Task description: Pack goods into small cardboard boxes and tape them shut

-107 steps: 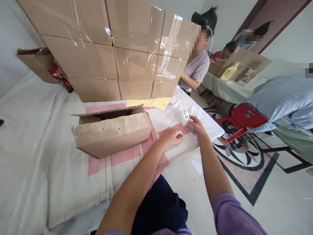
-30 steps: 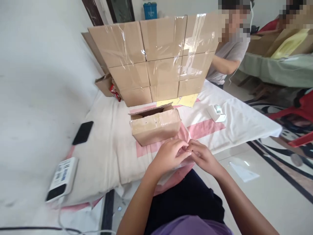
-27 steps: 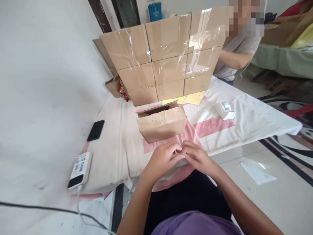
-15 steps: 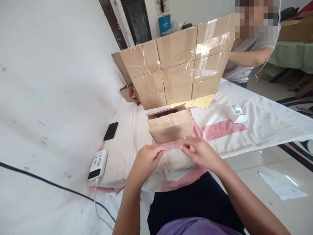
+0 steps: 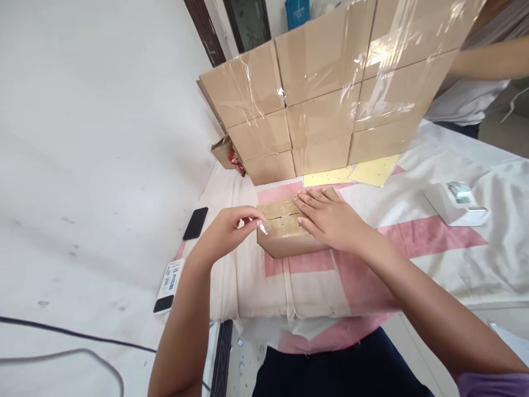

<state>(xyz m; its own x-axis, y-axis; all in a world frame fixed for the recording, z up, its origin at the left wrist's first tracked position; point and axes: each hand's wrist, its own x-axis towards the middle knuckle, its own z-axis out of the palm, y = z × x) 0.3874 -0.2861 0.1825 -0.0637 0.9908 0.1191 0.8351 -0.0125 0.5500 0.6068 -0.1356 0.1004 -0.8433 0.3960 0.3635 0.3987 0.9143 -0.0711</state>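
Note:
A small cardboard box (image 5: 289, 245) lies on the cloth-covered table with its top flaps down, a narrow seam showing between them. My right hand (image 5: 328, 218) presses flat on the right part of the top, fingers stretched out. At the box's left end, my left hand (image 5: 237, 226) pinches a small shiny piece of clear tape (image 5: 263, 227) between thumb and forefinger. Whether the tape is stuck to the box I cannot tell. Behind the box stands a wall of taped cardboard boxes (image 5: 320, 124).
Yellow sheets (image 5: 374, 170) lie before the stacked boxes. A white tape dispenser (image 5: 457, 204) sits on the right. To the left are a black phone (image 5: 195, 223) and a white power strip (image 5: 170, 281) beside the wall. Another person's arm (image 5: 491, 60) reaches behind the stack.
The raised flap of the small box has come down. My right hand has moved onto its top, and my left hand to its left end. The view has shifted closer.

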